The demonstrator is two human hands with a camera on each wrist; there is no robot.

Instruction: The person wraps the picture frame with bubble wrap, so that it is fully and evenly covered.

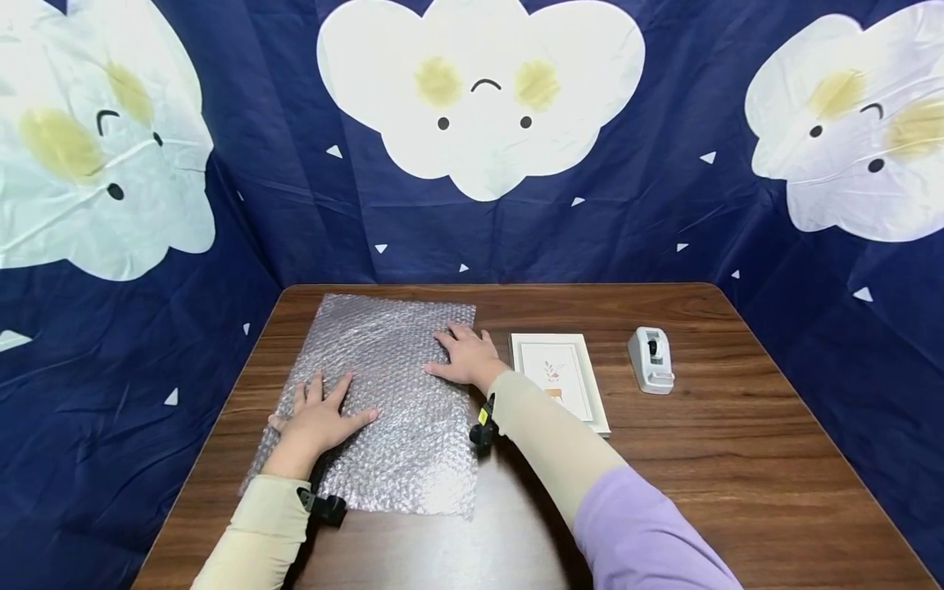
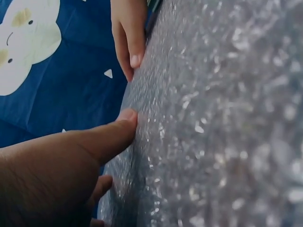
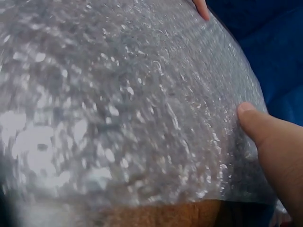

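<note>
A sheet of clear bubble wrap [image 1: 398,410] lies flat on the left half of the wooden table. My left hand [image 1: 317,422] rests on its left part with the fingers spread. Near the sheet's right edge, my right hand [image 1: 466,357] lies on the wrap, its fingers spread too. The left wrist view shows the left thumb [image 2: 111,137] against the bubbly surface, with the right hand [image 2: 129,30] farther off. In the right wrist view the right thumb [image 3: 260,125] touches the wrap. Neither hand grips anything.
Just right of the right hand lies a cream picture frame [image 1: 556,377] with a small floral print, partly behind the right forearm. A white tape dispenser [image 1: 652,360] stands farther right. Dark blue cloth [image 1: 472,238] with white clouds hangs around the table [image 1: 723,459].
</note>
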